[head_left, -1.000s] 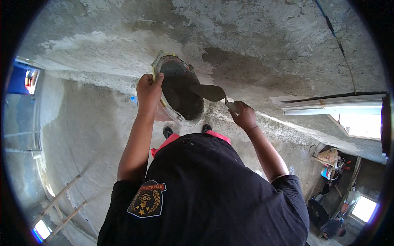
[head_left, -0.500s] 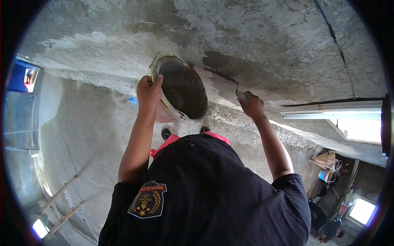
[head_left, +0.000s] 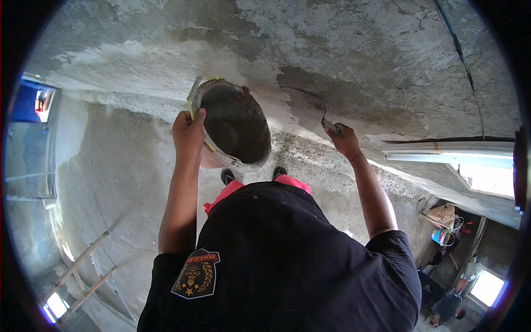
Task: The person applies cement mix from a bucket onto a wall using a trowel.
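My left hand (head_left: pixel 188 133) grips the rim of a round, mortar-smeared bucket (head_left: pixel 214 161), thumb over the edge. Its mouth tilts toward me and shows wet grey mortar (head_left: pixel 238 130) inside. Off to the right, my right hand (head_left: pixel 346 141) is closed around the handle of a trowel (head_left: pixel 324 115). The trowel's thin blade lies close against the rough plastered wall (head_left: pixel 381 72), over a darker, wet-looking patch (head_left: pixel 310 83). Because the blade blends with that patch, its full outline is hard to make out.
A cable (head_left: pixel 462 58) hangs down the wall at right, above a white window frame (head_left: pixel 451 150). Wooden poles (head_left: pixel 83 263) lean at lower left. At lower right are a sack (head_left: pixel 441 214), a small pail (head_left: pixel 442 237) and another person (head_left: pixel 447 307). My shoes (head_left: pixel 227 176) stand on the concrete floor.
The bucket and my left hand have shifted a little left and down. My right hand has moved slightly right with the trowel, and the dark wet patch on the wall looks larger.
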A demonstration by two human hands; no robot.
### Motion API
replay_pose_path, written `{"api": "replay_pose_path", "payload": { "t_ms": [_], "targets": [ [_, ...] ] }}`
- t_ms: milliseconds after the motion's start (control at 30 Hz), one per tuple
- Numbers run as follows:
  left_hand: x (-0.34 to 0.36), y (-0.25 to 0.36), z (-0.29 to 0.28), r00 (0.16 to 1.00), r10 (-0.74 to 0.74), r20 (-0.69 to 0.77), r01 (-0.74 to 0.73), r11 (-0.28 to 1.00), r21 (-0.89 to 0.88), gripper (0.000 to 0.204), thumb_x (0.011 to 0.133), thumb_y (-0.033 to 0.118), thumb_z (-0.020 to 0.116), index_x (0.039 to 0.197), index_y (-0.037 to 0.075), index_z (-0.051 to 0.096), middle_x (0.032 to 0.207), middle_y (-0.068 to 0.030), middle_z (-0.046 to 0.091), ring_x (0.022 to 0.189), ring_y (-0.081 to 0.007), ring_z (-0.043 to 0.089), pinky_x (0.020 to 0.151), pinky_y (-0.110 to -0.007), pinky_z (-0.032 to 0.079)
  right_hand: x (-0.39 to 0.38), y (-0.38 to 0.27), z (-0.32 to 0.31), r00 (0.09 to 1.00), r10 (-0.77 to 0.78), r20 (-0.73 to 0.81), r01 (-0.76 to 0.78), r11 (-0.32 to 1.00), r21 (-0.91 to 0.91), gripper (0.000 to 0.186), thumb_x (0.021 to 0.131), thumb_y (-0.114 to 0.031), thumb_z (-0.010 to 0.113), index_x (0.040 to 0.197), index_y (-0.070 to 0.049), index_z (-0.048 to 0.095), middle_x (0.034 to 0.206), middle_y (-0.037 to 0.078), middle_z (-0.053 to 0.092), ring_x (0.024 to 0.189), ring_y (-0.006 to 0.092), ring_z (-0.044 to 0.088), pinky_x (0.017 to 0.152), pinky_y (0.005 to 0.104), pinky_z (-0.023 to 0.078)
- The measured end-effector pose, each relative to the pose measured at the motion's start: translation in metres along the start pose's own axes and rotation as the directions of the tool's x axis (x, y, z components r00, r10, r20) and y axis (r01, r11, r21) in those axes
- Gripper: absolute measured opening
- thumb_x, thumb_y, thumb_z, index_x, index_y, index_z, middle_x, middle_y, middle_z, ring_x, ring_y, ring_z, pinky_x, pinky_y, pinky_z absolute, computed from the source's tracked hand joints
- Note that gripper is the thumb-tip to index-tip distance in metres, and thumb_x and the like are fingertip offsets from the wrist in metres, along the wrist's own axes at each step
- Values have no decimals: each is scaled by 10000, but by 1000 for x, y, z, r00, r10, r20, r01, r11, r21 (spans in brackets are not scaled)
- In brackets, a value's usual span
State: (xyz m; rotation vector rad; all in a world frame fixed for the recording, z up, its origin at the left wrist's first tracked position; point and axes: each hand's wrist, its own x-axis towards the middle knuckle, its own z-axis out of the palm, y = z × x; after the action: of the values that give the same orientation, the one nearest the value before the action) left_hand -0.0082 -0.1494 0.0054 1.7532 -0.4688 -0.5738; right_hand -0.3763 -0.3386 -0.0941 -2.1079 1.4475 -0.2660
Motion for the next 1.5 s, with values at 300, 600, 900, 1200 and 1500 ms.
{"api": "replay_pose_path", "payload": {
  "t_ms": [300,600,900,1200,1500],
  "targets": [
    [-14,5,-30,997,-30,-76,32,999,33,242,865,195,662,753,16,543,681,-11,547,609,-61,451,547,-240,380,-17,14,12,995,96,-25,-99,987,-128,448,835,-485,596,842,-39,635,776,218,639,786,419,615,666,463,479],
    [-17,-18,-58,997,-16,-75,18,1000,18,227,864,197,659,768,16,560,685,4,544,605,-57,442,550,-236,368,-26,-20,-12,1000,7,1,-7,982,-189,442,859,-483,545,868,-47,621,813,223,643,808,428,612,704,487,483],
    [-20,-32,-84,993,-47,-109,49,999,12,225,868,193,655,762,21,557,687,11,537,614,-52,436,555,-234,366,-56,0,-35,987,161,-7,-160,978,-137,536,859,-527,548,920,0,627,836,226,643,832,379,632,743,445,477],
    [-20,-29,-100,990,-58,-132,58,998,-5,244,864,206,666,745,36,539,673,25,507,613,-52,415,549,-234,345,-20,6,-4,997,8,-72,-24,976,-217,460,878,-492,505,880,-41,591,846,251,631,842,460,588,725,509,462],
    [-22,-37,-119,974,-71,-216,81,996,37,243,867,206,662,741,42,535,670,26,494,614,-51,406,541,-243,342,-52,-4,18,997,-77,23,80,987,-141,432,832,-465,617,844,-34,600,751,211,634,726,410,615,636,455,467]
  ]
}}
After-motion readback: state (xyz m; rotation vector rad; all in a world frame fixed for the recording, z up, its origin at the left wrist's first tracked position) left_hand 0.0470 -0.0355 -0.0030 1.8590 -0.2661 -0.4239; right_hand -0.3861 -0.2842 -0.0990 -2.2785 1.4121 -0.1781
